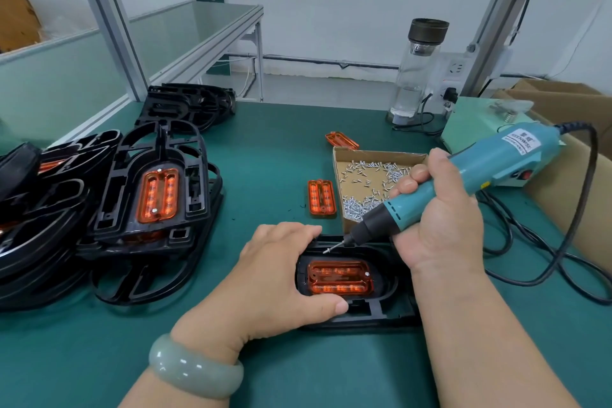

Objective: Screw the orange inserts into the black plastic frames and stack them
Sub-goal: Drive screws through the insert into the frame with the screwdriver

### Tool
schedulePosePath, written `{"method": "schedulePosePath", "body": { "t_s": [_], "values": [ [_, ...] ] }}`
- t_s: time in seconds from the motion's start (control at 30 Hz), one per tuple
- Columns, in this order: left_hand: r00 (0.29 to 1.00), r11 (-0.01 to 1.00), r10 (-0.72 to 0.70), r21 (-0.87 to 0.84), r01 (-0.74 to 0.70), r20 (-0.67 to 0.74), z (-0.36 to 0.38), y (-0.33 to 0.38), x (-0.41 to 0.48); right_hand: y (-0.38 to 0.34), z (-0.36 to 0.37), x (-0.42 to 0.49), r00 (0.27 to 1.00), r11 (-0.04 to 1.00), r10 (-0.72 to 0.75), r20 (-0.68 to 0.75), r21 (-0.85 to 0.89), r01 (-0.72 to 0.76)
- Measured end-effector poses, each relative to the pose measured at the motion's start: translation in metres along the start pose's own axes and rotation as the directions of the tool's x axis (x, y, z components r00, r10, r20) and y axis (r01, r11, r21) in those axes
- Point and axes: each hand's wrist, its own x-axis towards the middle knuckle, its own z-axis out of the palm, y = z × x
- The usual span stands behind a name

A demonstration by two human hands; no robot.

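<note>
A black plastic frame [381, 310] lies on the green mat in front of me, with an orange insert [339, 277] seated in it and one screw at the insert's right end. My left hand [278, 278] grips the frame's left end, thumb on its near edge. My right hand [437, 212] holds a teal electric screwdriver [463, 175]; a screw hangs on its bit just above the frame's far edge. Two loose orange inserts [321, 197] [341, 140] lie beyond. A stack of finished frames [155, 195] sits at left, the top one showing its orange insert.
A cardboard tray of screws [371, 182] sits behind the frame. Empty black frames [188, 106] are piled at the back left. A glass bottle [417, 69], a power unit, cardboard boxes at right and the screwdriver's black cable [589, 242] are around.
</note>
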Motion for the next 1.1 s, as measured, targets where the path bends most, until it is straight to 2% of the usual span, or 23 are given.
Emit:
{"method": "schedulePosePath", "body": {
  "t_s": [0.37,0.77,1.1],
  "values": [
    [1.0,1.0,-0.019,0.001,0.019,0.013,0.002,0.0,0.0,0.002,0.004,-0.009,0.98,0.994,-0.05,0.19,-0.081,0.066],
    [1.0,1.0,-0.007,-0.025,0.007,-0.001,0.003,-0.001,0.0,0.008,0.007,-0.018,0.958,0.989,-0.036,0.283,-0.129,0.075],
    [1.0,0.999,-0.01,-0.031,0.01,0.004,0.003,-0.001,-0.001,0.007,0.008,-0.02,0.954,0.987,-0.035,0.299,-0.14,0.08]
  ]
}}
